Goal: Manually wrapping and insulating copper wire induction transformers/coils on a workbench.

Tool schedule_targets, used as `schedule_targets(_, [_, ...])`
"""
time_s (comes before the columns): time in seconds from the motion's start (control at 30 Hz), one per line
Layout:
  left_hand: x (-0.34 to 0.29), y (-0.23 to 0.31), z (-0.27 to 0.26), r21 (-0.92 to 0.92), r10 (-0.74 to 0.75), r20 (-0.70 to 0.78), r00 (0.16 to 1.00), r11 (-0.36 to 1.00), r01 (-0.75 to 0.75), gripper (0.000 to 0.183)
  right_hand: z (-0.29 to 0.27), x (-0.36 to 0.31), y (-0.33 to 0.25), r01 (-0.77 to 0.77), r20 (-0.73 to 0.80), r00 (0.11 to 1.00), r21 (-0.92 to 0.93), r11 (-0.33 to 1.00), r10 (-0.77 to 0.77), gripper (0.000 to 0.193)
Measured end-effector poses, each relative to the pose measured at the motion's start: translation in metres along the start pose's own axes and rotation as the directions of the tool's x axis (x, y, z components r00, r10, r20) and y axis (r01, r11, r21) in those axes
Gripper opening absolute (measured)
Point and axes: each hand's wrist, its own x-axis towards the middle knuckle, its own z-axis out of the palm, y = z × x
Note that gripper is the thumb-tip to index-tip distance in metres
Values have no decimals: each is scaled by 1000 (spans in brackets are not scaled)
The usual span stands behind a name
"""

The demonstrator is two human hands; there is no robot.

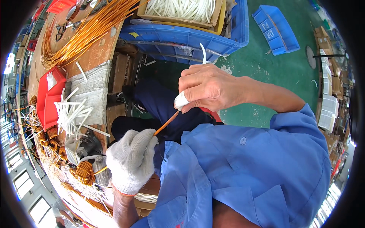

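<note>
My left hand (131, 161), in a white knit glove, is closed round an orange copper wire (166, 125). The wire runs out of both sides of the glove, and its lower end leads to a wound copper coil (84, 173) at the bench edge. Its other end reaches the fingers of my right hand (215, 87), bare but for white tape on the thumb. Pinched in that hand is a thin white sleeve tube (203, 53), its curved end sticking up above the knuckles. Where tube and wire meet is hidden by my fingers.
On the bench at left lie cut white tubes (74, 114), a red bin (49, 98), several more coils (53, 142) and a bundle of long copper wires (91, 28). Ahead stands a blue crate (182, 38) bearing a box of white tubes (182, 9). Another blue bin (275, 30) rests on the green floor.
</note>
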Motion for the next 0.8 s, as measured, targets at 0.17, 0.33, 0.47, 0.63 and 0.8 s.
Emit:
schedule_targets(0.17, [3, 0, -1, 19, 12, 20, 1000, 1000, -12, 17, 11, 6, 0, 140, -24, 990, 5, 990, -140, 21])
schedule_targets(0.33, [-1, -3, 1, 115, -10, 58, 998, 993, 4, 19, 45, 16, -11, 79, 167, 982, 97, 992, -94, 19])
schedule_targets(0.47, [-4, -23, 6, 199, 61, 130, 990, 976, -87, 25, 64, 25, -23, 3, 101, 995, -7, 1000, -2, 16])
schedule_targets(0.63, [-46, -30, -56, 591, -135, 251, 958, 806, -41, 32, 66, 29, -17, -130, 76, 989, 31, 991, 127, 17])
schedule_targets(0.8, [-69, -39, -46, 679, -43, 196, 980, 726, -104, 26, 118, 66, -42, 78, 162, 985, -109, 991, -59, 20])
